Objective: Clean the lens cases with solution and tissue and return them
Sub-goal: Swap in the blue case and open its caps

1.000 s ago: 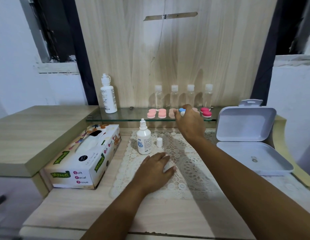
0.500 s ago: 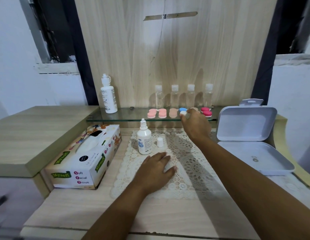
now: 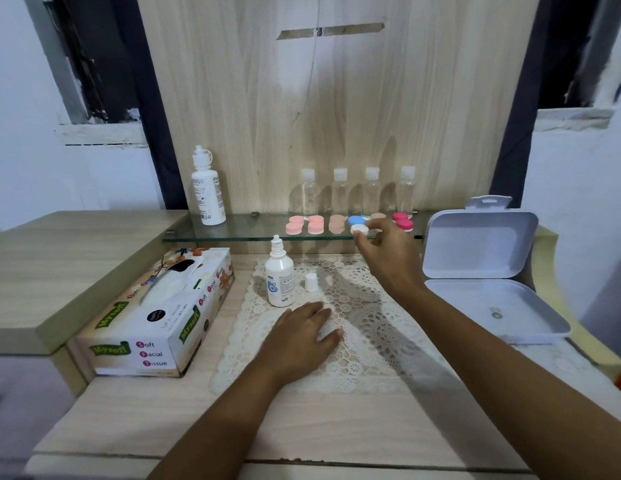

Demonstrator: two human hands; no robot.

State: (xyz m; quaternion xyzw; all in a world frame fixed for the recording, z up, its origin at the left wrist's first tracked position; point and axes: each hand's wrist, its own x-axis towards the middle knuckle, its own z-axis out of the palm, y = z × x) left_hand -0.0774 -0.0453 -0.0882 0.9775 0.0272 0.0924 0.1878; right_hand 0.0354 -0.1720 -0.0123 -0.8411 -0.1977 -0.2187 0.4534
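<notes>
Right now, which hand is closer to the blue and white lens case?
Right. The right hand is up at the glass shelf, just beside the blue and white case. The left hand rests flat on the lace mat, well below it.

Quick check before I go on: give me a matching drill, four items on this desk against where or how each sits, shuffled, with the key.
1 blue-and-white lens case
2 small solution bottle
3 white box
4 tissue box

A lid open, right of the lace mat
B on the glass shelf
C left of the mat
D upright on the mat, cap off

Pairs: 1-B, 2-D, 3-A, 4-C
</notes>
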